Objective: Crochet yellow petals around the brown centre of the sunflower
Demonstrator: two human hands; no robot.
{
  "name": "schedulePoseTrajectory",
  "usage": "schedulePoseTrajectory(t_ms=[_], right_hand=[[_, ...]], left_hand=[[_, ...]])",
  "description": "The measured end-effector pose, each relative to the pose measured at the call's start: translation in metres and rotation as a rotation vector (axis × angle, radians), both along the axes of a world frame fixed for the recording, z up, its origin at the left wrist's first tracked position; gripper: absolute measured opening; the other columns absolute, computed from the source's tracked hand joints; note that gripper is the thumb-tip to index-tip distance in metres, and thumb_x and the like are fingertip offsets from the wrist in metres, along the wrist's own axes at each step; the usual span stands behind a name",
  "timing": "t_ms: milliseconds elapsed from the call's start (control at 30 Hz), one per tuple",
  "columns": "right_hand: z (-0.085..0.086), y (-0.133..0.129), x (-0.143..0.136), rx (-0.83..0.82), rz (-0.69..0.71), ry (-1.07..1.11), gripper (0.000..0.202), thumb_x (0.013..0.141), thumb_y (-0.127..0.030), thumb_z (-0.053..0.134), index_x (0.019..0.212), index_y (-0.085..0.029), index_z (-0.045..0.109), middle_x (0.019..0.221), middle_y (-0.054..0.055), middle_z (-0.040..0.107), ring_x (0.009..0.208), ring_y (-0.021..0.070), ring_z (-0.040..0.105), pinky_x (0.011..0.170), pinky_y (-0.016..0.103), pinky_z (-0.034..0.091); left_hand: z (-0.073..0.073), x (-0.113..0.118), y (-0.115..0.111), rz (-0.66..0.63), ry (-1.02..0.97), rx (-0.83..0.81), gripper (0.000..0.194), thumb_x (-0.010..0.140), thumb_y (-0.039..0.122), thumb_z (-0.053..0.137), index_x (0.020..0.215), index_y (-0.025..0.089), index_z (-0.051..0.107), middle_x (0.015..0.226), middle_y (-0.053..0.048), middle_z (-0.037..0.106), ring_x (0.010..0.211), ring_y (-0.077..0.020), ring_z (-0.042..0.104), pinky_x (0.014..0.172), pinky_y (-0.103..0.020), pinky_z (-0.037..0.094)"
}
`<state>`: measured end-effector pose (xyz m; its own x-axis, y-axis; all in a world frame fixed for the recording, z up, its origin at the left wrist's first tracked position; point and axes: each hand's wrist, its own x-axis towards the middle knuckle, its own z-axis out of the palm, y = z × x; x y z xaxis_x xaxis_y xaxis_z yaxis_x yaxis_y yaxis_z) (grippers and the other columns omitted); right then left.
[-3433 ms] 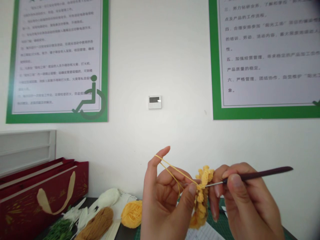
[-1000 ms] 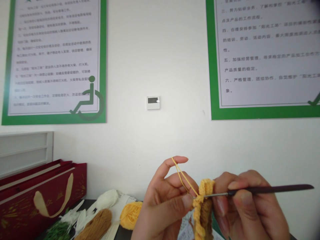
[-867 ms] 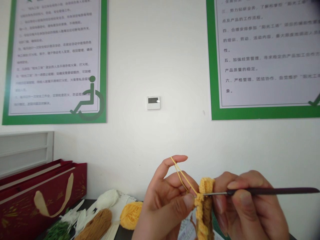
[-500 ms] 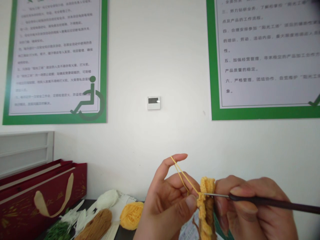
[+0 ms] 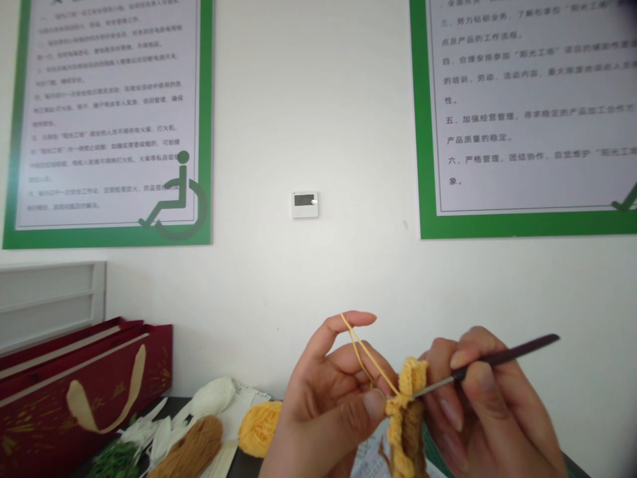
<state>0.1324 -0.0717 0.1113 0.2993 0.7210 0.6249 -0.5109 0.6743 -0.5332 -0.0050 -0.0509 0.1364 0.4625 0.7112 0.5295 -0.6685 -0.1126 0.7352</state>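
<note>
Ruffled yellow and brown crochet (image 5: 411, 425) between left fingers (image 5: 365, 406), right fingers (image 5: 484, 386) around hook (image 5: 520, 349)

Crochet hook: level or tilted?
Tilted: the crochet hook slopes, its dark handle higher than its metal shaft at the yellow crochetwork.

Room is showing above left hand (image 5: 331, 405) and right hand (image 5: 497, 405), before wall (image 5: 318, 279); yellow crochet (image 5: 413, 377) and hook (image 5: 520, 349) are bridging between; red bag (image 5: 107, 385), yarn ball (image 5: 259, 429) are crowding low left.

Left hand (image 5: 331, 405) upright, index finger (image 5: 343, 321) arched, thumb (image 5: 358, 413) pinching, right hand (image 5: 497, 405) opposite, thumb and fingertips pinched
</note>
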Motion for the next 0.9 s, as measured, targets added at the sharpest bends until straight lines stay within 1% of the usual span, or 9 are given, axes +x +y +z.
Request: schedulePoseTrajectory(t_ms=[133, 233, 367, 600, 667, 733, 833, 867, 900], right_hand=[[0.008, 0.004, -0.002, -0.107, 0.112, -0.009, 0.035, 0.095, -0.051, 0.066, 0.08, -0.024, 0.051, 0.056, -0.007, 0.044, 0.046, 0.0061, 0.031, 0.044, 0.017, 0.03], [0.009, 0.008, -0.003, -0.105, 0.129, -0.031, 0.041, 0.092, -0.05, 0.072, 0.075, -0.022, 0.048, 0.057, -0.008, 0.045, 0.049, 0.0058, 0.027, 0.046, 0.017, 0.026], [0.007, 0.011, -0.001, -0.038, 0.043, -0.082, 0.041, 0.09, -0.046, 0.076, 0.074, -0.021, 0.047, 0.061, -0.006, 0.053, 0.05, 0.0057, 0.037, 0.048, 0.017, 0.027], [0.001, 0.018, 0.011, 0.064, -0.079, -0.234, 0.031, 0.093, -0.041, 0.073, 0.077, -0.022, 0.056, 0.064, -0.005, 0.054, 0.051, 0.0072, 0.046, 0.046, 0.017, 0.035], [0.0, 0.02, 0.018, 0.19, -0.194, -0.354, 0.02, 0.094, -0.034, 0.072, 0.082, -0.024, 0.06, 0.068, -0.004, 0.057, 0.054, 0.0089, 0.05, 0.045, 0.018, 0.039], [-0.001, 0.022, 0.024, 0.38, -0.418, -0.507, 0.012, 0.093, -0.018, 0.071, 0.087, -0.025, 0.064, 0.072, -0.002, 0.062, 0.058, 0.0112, 0.058, 0.047, 0.02, 0.047], [-0.006, 0.024, 0.026, 0.654, -0.819, -0.741, 0.034, 0.079, 0.005, 0.074, 0.095, -0.024, 0.071, 0.082, 0.0, 0.072, 0.065, 0.0124, 0.066, 0.055, 0.022, 0.055], [-0.008, 0.026, 0.023, 0.702, -0.957, -0.712, 0.04, 0.075, 0.009, 0.074, 0.099, -0.023, 0.074, 0.086, 0.002, 0.073, 0.069, 0.0138, 0.068, 0.059, 0.024, 0.058], [-0.01, 0.027, 0.02, 0.715, -1.056, -0.558, 0.041, 0.075, 0.011, 0.072, 0.101, -0.022, 0.075, 0.087, 0.003, 0.073, 0.074, 0.0156, 0.069, 0.063, 0.026, 0.059]], left_hand=[[-0.003, 0.004, 0.0, 0.125, -0.012, 0.088, 0.043, 0.086, 0.017, 0.082, 0.126, 0.026, 0.067, 0.083, -0.001, 0.067, 0.076, -0.013, 0.057, 0.071, -0.027, 0.044], [-0.004, 0.005, 0.0, 0.188, -0.015, 0.127, 0.044, 0.087, 0.018, 0.082, 0.128, 0.027, 0.066, 0.086, -0.002, 0.068, 0.081, -0.0146, 0.06, 0.075, -0.028, 0.048], [-0.004, 0.007, -0.001, 0.209, -0.012, 0.094, 0.061, 0.086, 0.018, 0.082, 0.142, 0.028, 0.057, 0.086, -0.002, 0.068, 0.081, -0.0161, 0.062, 0.076, -0.03, 0.051], [-0.007, 0.01, -0.001, 0.208, -0.074, 0.05, 0.091, 0.082, 0.019, 0.087, 0.158, 0.037, 0.039, 0.084, 0.0, 0.067, 0.079, -0.0152, 0.06, 0.076, -0.03, 0.05], [-0.006, 0.01, -0.004, 0.215, -0.059, 0.05, 0.091, 0.082, 0.02, 0.087, 0.157, 0.039, 0.04, 0.084, 0.0, 0.067, 0.078, -0.0148, 0.06, 0.075, -0.029, 0.051], [-0.006, 0.012, -0.006, 0.255, -0.045, 0.054, 0.086, 0.083, 0.021, 0.086, 0.155, 0.038, 0.044, 0.085, 0.0, 0.068, 0.078, -0.0148, 0.06, 0.075, -0.028, 0.051], [-0.006, 0.014, -0.007, 0.3, -0.058, 0.02, 0.079, 0.083, 0.02, 0.086, 0.152, 0.034, 0.049, 0.083, -0.001, 0.069, 0.076, -0.0147, 0.061, 0.072, -0.027, 0.05], [-0.006, 0.014, -0.007, 0.28, -0.064, -0.014, 0.079, 0.082, 0.018, 0.086, 0.151, 0.031, 0.05, 0.081, -0.001, 0.069, 0.074, -0.0144, 0.061, 0.07, -0.026, 0.05], [-0.006, 0.014, -0.006, 0.243, -0.069, -0.056, 0.08, 0.079, 0.016, 0.088, 0.15, 0.028, 0.052, 0.08, -0.001, 0.069, 0.072, -0.0139, 0.06, 0.068, -0.026, 0.049]])
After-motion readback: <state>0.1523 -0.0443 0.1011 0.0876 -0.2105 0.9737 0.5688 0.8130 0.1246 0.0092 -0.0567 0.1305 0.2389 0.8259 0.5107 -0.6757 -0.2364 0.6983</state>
